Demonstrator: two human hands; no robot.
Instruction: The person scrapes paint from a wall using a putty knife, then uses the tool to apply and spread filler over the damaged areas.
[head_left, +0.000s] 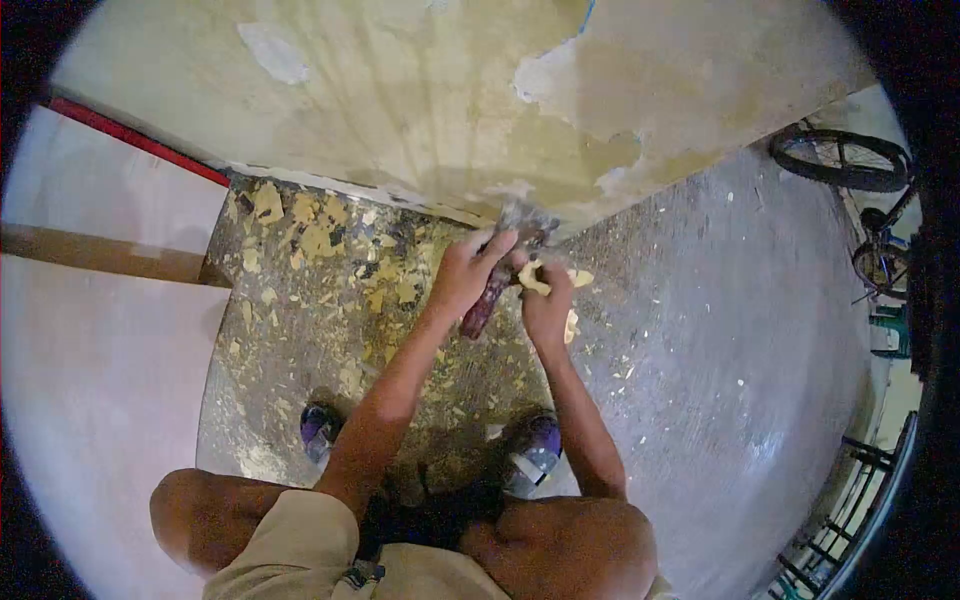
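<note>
My left hand [466, 276] is closed around a scraper [483, 310] near its blade end; the dark red handle points down toward me. The grey blade [527, 222] is smeared by motion and lies close to the foot of the wall. In my right hand [547, 312] is a crumpled pale yellow rag-like piece [535, 278], pinched in the fingers beside the blade, with part of it hanging below the hand. The yellowish wall [400, 110] in front shows patches where the paint has come off.
Yellow paint flakes [320, 240] litter the grey floor [720, 330]. White panels [110, 350] with a red edge strip [140, 140] stand at the left. A bicycle wheel [845, 160] and a dark metal rack [850, 510] are at the right. My shoes [535, 445] are below my hands.
</note>
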